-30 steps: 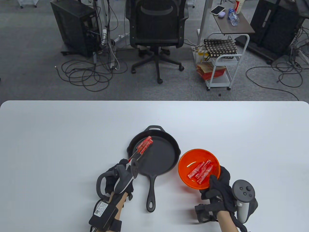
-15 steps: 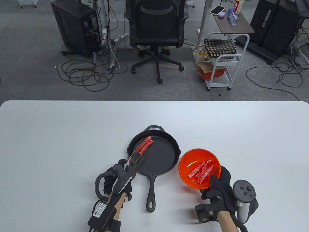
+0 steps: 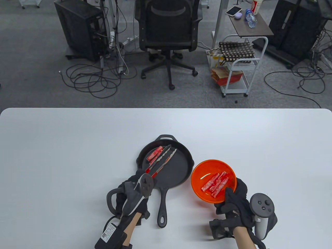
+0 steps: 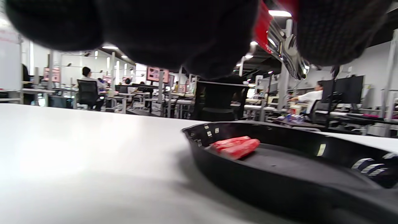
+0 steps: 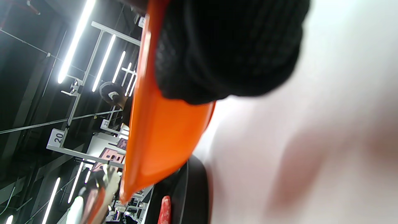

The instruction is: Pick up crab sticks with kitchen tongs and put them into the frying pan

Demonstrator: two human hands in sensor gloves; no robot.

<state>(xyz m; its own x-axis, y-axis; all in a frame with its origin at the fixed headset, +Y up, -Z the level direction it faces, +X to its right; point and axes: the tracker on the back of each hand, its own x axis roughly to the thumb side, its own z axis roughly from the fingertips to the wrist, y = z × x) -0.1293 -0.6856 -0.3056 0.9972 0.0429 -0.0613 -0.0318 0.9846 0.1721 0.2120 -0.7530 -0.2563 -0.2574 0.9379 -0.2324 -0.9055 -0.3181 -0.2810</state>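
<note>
A black cast-iron frying pan [image 3: 179,168] sits mid-table with its handle toward me. Two crab sticks [image 3: 154,153] lie together at the pan's far-left inside; the left wrist view shows them [image 4: 237,146] on the pan floor. My left hand [image 3: 132,188] grips the red-handled metal tongs [image 3: 162,162], whose arms stand apart and empty over the pan, to the right of the sticks. My right hand [image 3: 234,198] holds the near rim of the orange bowl [image 3: 199,173], thumb over the edge. Several crab sticks [image 3: 216,182] lie in the bowl.
The white table [image 3: 64,145] stretches wide on all sides. Beyond its far edge stand an office chair [image 3: 168,31], a white cart [image 3: 240,64], computer towers and floor cables.
The tongs have let go of the crab sticks, which now lie in the pan. The tongs have spread and swung right. My left hand moved slightly right. The right hand and bowl stayed still.
</note>
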